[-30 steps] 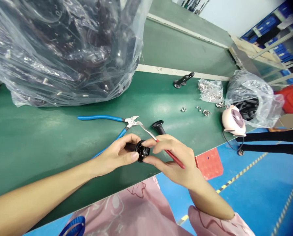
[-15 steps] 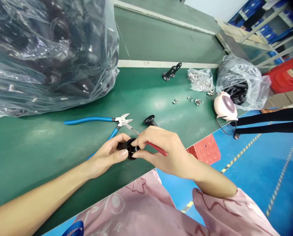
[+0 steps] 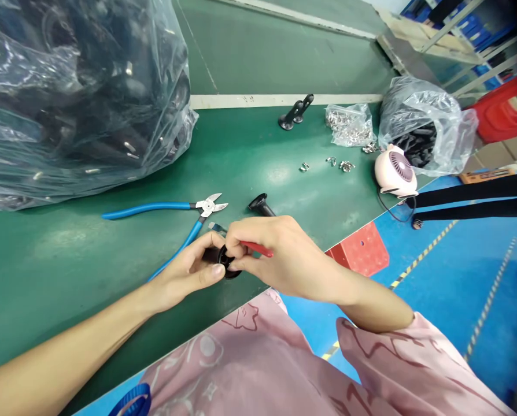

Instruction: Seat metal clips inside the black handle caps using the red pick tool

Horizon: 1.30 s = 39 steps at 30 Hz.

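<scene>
My left hand (image 3: 183,276) is closed around a black round part (image 3: 230,274), its hollow end facing my right hand. In my right hand (image 3: 284,254) lies a slim red-handled tool (image 3: 258,249) with a flat metal blade, pointing away to the left. The thumb and fingertips of that hand reach into the hollow of the black part; whether they pinch something small there is hidden. Just beyond the hands are blue-handled cutting pliers (image 3: 207,206), jaws apart, on the green table. Another black part with a flared end (image 3: 261,204) lies beside them, partly covered by my right hand.
A big clear bag of dark parts (image 3: 89,104) fills the left back. Farther right are two black parts (image 3: 292,114), a bag of small metal pieces (image 3: 349,124), loose metal clips (image 3: 346,166), a pink fan (image 3: 396,171) and another plastic bag (image 3: 427,124). A person's legs (image 3: 475,196) show at right.
My right fingers have pushed farther into the black part, and the red-handled tool has turned and shifted left in my grip. The view has shifted slightly.
</scene>
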### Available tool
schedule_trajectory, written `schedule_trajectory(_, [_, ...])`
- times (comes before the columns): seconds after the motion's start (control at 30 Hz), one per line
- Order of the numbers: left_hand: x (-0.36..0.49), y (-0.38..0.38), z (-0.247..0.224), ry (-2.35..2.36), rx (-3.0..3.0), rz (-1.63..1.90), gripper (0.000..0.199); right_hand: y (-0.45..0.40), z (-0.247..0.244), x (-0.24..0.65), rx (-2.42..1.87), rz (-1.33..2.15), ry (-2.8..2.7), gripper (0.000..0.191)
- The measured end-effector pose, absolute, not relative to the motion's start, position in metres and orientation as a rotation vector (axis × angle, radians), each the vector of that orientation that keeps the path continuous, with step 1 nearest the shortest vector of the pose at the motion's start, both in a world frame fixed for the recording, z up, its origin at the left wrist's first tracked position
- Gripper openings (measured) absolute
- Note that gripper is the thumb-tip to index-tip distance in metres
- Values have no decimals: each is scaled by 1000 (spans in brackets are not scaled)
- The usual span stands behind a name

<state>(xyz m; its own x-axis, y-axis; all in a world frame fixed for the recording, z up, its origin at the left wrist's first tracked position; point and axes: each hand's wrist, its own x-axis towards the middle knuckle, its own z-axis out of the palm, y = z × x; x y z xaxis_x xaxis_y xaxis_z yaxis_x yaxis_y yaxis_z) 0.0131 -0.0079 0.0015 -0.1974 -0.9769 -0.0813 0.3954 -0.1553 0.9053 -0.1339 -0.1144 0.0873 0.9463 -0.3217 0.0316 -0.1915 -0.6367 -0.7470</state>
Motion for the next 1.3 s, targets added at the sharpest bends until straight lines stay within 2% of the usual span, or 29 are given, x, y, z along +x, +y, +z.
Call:
schedule_trajectory(0.43, [13, -6, -1, -993, 848, -1563, 27, -113, 87, -131, -2448, -235, 282, 23])
schedule_trajectory(0.7, [15, -5, -1, -987, 859, -1603, 30, -111, 77, -134, -2356, -332, 284, 23])
schedule_trajectory(1.3, [15, -6, 1, -919, 902, -1622, 32, -112, 69, -133, -2359, -455, 131, 31])
